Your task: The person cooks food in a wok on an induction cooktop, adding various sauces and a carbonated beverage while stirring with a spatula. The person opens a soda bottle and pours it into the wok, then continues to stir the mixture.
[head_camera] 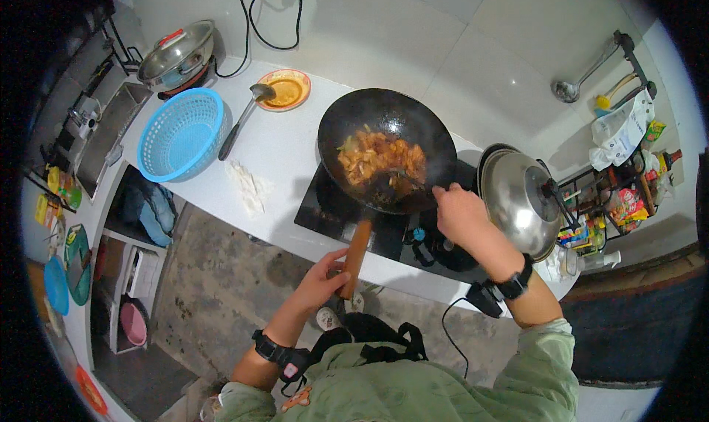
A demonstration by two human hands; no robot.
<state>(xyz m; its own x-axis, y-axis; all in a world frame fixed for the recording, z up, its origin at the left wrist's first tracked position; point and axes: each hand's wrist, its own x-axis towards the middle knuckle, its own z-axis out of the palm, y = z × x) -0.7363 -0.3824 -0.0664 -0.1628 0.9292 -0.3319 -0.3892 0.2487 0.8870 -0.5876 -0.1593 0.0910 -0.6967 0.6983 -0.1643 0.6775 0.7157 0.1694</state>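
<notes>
A black wok (354, 109) sits tilted over the black cooktop (382, 239), with browned pieces of food (382, 158) in it. My left hand (327, 280) grips its wooden handle (357, 255) near the end, fingers behind and thumb in front. My right hand (462, 214) is closed on a dark cooking utensil, probably a spatula (396, 172), whose head is down among the food. Most of the utensil's grip is hidden by that hand.
Right of the wok leans a large metal lid (518, 200). To the left lie a metal spoon (243, 117) on an orange-rimmed plate (299, 81), a crumpled white tissue (246, 186) and a blue basket (183, 139). A covered pan (185, 50) stands by the sink (111, 128).
</notes>
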